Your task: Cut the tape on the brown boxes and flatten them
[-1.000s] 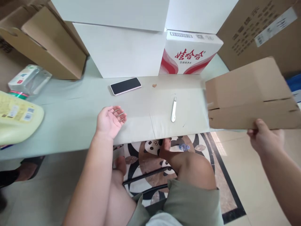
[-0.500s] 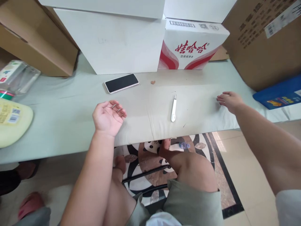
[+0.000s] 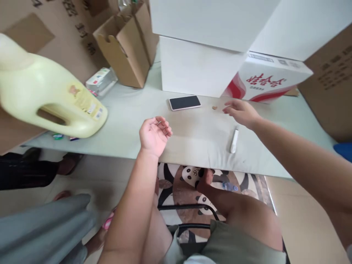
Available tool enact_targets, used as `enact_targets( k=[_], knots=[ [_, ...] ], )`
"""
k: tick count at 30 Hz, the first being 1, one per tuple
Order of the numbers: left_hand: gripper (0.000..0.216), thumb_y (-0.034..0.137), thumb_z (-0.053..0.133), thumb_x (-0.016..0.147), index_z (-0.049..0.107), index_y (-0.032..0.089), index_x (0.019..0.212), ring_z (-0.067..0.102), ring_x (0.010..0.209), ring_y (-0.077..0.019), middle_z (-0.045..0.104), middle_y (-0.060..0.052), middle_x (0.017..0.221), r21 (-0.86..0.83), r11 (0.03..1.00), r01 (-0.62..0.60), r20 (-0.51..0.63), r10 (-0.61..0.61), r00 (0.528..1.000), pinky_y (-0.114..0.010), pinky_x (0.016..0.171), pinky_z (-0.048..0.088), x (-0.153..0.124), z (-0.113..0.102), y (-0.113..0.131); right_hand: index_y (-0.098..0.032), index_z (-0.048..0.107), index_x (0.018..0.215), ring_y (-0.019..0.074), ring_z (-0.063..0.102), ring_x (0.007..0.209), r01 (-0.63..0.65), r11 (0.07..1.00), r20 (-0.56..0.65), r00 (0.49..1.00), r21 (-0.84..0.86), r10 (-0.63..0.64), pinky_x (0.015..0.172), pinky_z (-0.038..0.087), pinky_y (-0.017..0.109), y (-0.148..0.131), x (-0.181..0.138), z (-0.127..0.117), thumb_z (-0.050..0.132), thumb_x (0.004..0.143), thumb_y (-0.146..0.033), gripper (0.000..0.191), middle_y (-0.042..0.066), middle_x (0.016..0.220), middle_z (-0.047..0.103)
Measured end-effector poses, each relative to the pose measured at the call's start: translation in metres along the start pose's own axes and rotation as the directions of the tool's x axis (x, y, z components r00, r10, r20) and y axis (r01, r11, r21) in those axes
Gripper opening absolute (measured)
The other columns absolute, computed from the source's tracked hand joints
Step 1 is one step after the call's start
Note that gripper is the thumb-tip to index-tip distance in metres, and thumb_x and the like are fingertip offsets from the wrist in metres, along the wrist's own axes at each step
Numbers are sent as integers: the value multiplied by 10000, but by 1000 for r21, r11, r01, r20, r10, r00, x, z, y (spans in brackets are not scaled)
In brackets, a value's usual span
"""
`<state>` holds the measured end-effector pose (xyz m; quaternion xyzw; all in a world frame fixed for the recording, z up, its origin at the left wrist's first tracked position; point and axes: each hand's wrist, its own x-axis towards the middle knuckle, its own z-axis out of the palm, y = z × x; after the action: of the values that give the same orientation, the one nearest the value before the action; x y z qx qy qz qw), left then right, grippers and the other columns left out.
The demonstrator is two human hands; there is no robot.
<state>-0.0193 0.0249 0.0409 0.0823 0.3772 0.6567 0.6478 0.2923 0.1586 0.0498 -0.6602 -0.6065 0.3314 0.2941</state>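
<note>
We seem to be in a packing or stockroom corner of a small business: plain white boxes (image 3: pixel 198 64) and a printed drinks carton (image 3: pixel 268 82) are stacked on a pale green table (image 3: pixel 123 121), large brown shipping cartons (image 3: pixel 330 84) stand round it, and an open cardboard box (image 3: pixel 126 44) sits by a yellow detergent jug (image 3: pixel 46 97). The tiled floor under us carries a panda-patterned mat (image 3: pixel 189 176)
</note>
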Motion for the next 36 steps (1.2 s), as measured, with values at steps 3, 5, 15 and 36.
enact_targets(
  k=[3,5,15,36],
  knots=[
    [182,317,518,787,606,173,719,536,509,-109,551,-2,637,-54,998,-20,-8,20,1000,-243,539,475,-2,-12,15,-243,729,1035,224,681,886,313,936,188,941,-160,-283,905,544,420,-69,10,71,684,817,-249,223,33,874,759],
    [182,307,512,793,605,170,715,524,504,-101,538,3,630,-93,995,-30,-22,28,999,-239,547,468,-2,-19,23,-240,726,1062,229,683,903,471,860,273,869,-199,-412,905,558,408,-117,16,119,636,840,-237,240,42,900,758],
    [261,284,446,809,626,188,646,472,504,-124,527,-36,598,-201,979,37,-17,-42,999,-287,565,395,10,-27,36,-156,650,961,215,683,1077,750,569,338,661,-338,-670,1021,567,473,-285,81,281,714,798,-142,176,61,1653,308],
    [121,342,527,935,591,239,939,592,1060,-142,622,1,1036,411,573,-709,-234,818,525,-227,907,435,6,-41,25,-234,566,672,199,672,852,803,522,-89,520,-289,-849,791,492,393,-129,-129,75,579,935,-251,264,38,916,729]
  ],
)
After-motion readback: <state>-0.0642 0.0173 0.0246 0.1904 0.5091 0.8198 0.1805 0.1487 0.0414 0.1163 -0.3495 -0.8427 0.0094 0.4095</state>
